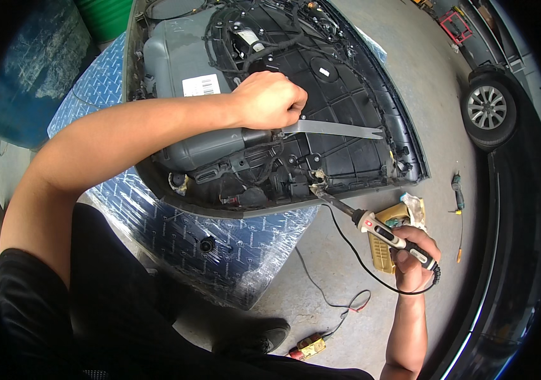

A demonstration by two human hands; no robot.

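Note:
A black car door trim panel (pixel 340 104), with its inner side up, lies before me, wiring and a grey molded shell (pixel 178 50) on it. My left hand (pixel 270 98) is closed over the panel's middle. From under its fingers a flat grey pry tool (pixel 334 128) with a notched tip reaches right; the grip itself is partly hidden. My right hand (pixel 416 250) is wrapped round a white-and-black soldering iron (pixel 378 228), a red light showing on it. The iron's tip meets the panel's near edge beside a yellowish, melted-looking patch (pixel 318 180).
Beneath the panel is a film-wrapped blue stack (pixel 239 278) with a small round black part (pixel 207 244). A yellow container (pixel 382 256), a cordless-looking tool (pixel 457 190) and a yellow power strip (pixel 308 347) with cable lie on the floor. A dark car (pixel 517 253) stands right.

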